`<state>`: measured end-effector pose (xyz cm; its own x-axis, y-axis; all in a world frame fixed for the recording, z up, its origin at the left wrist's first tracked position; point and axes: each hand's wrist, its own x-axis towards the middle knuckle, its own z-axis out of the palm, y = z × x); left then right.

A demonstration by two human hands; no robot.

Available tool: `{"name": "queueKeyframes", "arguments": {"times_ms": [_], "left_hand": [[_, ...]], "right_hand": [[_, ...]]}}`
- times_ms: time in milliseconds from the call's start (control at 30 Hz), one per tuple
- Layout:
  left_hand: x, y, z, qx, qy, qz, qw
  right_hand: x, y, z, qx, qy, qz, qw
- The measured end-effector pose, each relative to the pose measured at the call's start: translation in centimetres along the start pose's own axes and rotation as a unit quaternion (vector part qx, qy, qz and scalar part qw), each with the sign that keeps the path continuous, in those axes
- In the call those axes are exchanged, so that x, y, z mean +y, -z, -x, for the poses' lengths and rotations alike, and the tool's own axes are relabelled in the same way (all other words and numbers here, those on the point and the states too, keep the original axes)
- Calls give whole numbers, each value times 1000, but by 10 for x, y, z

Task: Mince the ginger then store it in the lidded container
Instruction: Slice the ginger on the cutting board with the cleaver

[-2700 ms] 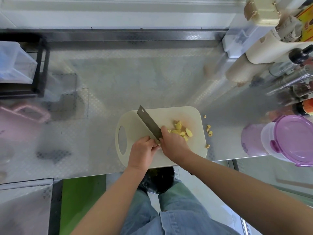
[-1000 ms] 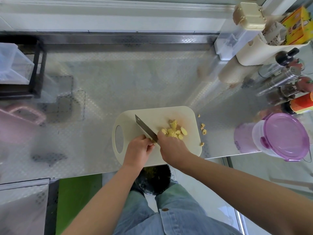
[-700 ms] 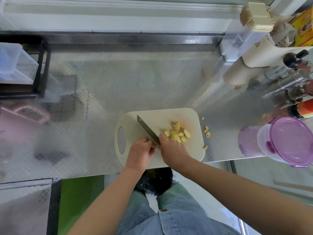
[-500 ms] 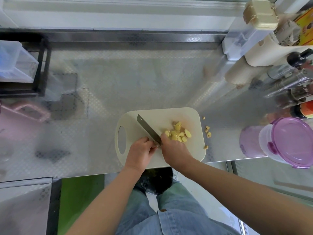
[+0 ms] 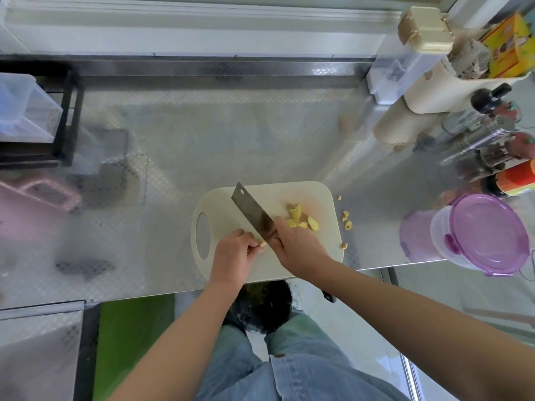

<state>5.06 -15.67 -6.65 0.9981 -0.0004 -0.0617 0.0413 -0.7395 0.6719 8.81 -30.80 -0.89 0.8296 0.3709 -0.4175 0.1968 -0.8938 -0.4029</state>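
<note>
Ginger (image 5: 299,219) chunks sit ctr frame on board (image 5: 278,195), few strays on counter (image 5: 202,134). Left hand (image 5: 234,256) pinches a stub (image 5: 262,243), right hand (image 5: 298,247) grips cleaver (image 5: 252,209). Mincing step, early; next needs finer chops, then container (image 5: 486,235) at right edge.

One cream cutting board (image 5: 289,192) lies on the steel counter (image 5: 202,140). Two hands work over it: the left hand (image 5: 234,256) pinches one small ginger stub (image 5: 262,243), and the right hand (image 5: 298,244) grips one cleaver (image 5: 252,209). On the board's right half sits one small heap of cut ginger (image 5: 301,219), its pieces too bunched to count exactly. Just right of the board, at least four stray ginger bits (image 5: 348,225) lie on the counter. Farther right of the board stands one clear container (image 5: 443,241) with one purple lid (image 5: 492,233). Well left of the board is one blurred pink object (image 5: 37,198).
</note>
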Motion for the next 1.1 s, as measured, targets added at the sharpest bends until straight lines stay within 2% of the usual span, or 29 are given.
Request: {"name": "queueKeyframes", "arguments": {"times_ms": [333,1100], "left_hand": [[-1,-3,0,3,10,-1,1000],[-8,-3,-3,-7,-26,20,999]], "right_hand": [[-7,3,4,-36,9,88,995],[-7,-18,-7,-37,-17,53,998]]}}
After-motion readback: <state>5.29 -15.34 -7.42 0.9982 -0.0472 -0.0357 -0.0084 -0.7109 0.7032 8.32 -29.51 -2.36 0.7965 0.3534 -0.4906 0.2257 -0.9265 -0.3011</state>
